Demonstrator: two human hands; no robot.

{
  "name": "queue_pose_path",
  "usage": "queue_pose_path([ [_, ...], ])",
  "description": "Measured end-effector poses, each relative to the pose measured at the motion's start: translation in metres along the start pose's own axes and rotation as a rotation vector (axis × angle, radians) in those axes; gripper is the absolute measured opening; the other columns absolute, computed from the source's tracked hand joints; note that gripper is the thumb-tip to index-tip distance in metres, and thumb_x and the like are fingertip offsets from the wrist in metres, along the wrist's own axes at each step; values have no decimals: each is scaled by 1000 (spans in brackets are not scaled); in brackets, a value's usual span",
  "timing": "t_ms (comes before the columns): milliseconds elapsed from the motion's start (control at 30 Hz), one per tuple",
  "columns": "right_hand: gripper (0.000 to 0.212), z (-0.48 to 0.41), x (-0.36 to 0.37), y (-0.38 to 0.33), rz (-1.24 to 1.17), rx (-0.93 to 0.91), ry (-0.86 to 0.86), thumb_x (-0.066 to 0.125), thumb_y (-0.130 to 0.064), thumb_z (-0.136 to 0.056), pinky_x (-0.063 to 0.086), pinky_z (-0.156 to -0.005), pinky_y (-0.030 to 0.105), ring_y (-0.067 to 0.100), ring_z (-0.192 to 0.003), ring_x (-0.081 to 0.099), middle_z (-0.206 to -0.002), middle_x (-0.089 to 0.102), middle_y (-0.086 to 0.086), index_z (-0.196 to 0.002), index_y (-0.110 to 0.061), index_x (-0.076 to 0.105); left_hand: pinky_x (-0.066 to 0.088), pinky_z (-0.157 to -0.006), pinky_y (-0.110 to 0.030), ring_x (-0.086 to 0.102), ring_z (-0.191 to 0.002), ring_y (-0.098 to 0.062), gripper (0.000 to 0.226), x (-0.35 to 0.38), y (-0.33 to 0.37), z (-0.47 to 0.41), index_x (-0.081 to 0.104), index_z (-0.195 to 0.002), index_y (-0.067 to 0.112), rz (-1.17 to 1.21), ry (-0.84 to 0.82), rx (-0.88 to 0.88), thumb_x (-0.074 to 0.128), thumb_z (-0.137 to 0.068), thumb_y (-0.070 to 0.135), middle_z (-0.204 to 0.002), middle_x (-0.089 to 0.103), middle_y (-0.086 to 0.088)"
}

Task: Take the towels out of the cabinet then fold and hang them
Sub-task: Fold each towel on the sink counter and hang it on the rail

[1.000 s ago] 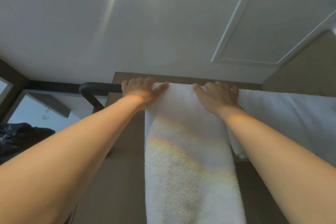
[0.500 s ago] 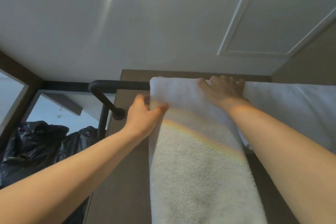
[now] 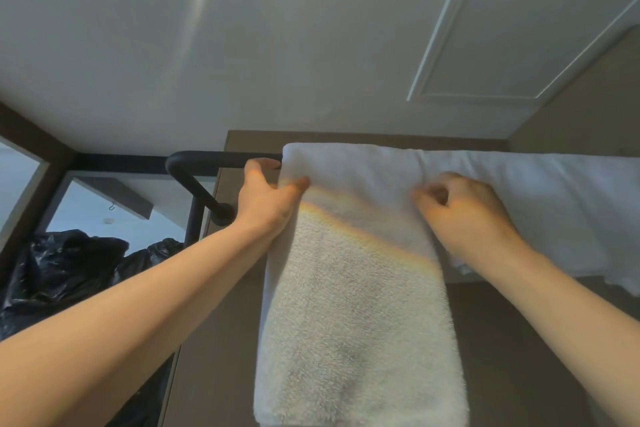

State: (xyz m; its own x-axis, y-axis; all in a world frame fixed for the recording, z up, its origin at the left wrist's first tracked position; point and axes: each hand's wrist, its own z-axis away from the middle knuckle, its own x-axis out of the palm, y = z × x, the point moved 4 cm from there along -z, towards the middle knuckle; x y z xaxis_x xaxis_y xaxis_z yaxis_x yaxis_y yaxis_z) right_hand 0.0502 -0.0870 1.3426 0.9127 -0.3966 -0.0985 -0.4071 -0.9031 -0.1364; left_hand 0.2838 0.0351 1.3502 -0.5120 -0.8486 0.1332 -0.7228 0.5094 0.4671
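A folded white towel [image 3: 356, 288] is draped over the black rail [image 3: 194, 163] and hangs down from it against a brown panel [image 3: 214, 340]. Its left edge, just below the rail, is pinched by the left hand [image 3: 266, 201], thumb in front and fingers behind. The right hand [image 3: 464, 208] is curled against the right edge, below the rail; whether fabric is gripped cannot be told. A second towel [image 3: 554, 204] is hung on the rail, touching the first on its right. Black bags [image 3: 62, 270] are seen below the rail's left end.

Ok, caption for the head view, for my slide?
Left hand and right hand pinch the folded towel draped over the black rail, beside another towel.
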Motion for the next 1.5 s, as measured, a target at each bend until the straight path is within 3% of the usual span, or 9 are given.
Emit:
queue_pose_path([
  [167,51,2,16,7,-111,193,-147,43,-55,-96,41,-65,30,21,-85,60,-91,62,1,-100,-9,64,40,-59,-25,57,-80,-12,49,-4,7,-2,36,-115,30,-3,-17,13,71,-84,41,-93,57,3],
  [400,47,-14,29,9,-638,486,-147,53,-43,-97,48,-100,41,28,-109,61,-117,65,8,-130,-10,58,45,-64,-28,59,-86,-17,50,-5,10,-1,38,-119,29,30,-16,17,72,-84,38,-100,58,0],
  [500,30,-25,25,-1,-596,436,-89,56,-40,-96,49,-75,31,26,-89,63,-97,65,7,-103,-11,63,46,-68,-31,59,-91,-20,50,-6,12,-4,40,-119,27,10,24,49,73,-83,38,-104,58,-2],
  [600,34,-40,18,-12,-444,327,-5,53,-36,-97,31,-53,29,20,-63,44,-68,43,2,-71,-16,43,46,-74,-26,58,-96,-17,47,-7,20,-12,42,-115,24,16,80,128,74,-83,35,-104,56,4],
  [867,39,-88,14,-28,-102,220,75,46,-36,-99,29,-71,32,28,-87,48,-94,44,14,-66,-20,30,44,-69,-27,56,-88,-24,28,7,42,-53,49,-105,19,-17,134,178,70,-87,27,-101,54,-3],
  [967,31,-99,20,-29,6,215,56,47,-35,-99,41,-84,37,37,-118,54,-122,59,23,-103,-8,62,44,-73,-29,54,-92,-25,28,12,39,-65,53,-109,18,-115,132,146,67,-89,31,-103,52,-3],
  [1067,44,-101,28,-24,209,247,40,47,-39,-98,36,-103,40,36,-128,48,-135,55,19,-124,-5,59,45,-79,-33,56,-102,-26,28,16,32,-71,53,-111,19,-273,161,134,60,-92,38,-112,57,-3],
  [1333,35,-102,34,-21,305,120,31,38,-29,-100,31,-100,40,33,-120,53,-124,62,15,-113,-13,66,39,-71,-34,56,-96,-29,32,23,40,-72,55,-116,16,-798,180,259,37,-101,38,-114,60,-11],
  [1500,47,-96,35,-24,361,71,-143,24,-47,-99,31,-103,44,31,-116,54,-120,62,16,-88,-19,59,46,-77,-36,57,-99,-33,37,23,44,-67,59,-114,15,-1039,133,323,29,-104,32,-110,58,-12],
])
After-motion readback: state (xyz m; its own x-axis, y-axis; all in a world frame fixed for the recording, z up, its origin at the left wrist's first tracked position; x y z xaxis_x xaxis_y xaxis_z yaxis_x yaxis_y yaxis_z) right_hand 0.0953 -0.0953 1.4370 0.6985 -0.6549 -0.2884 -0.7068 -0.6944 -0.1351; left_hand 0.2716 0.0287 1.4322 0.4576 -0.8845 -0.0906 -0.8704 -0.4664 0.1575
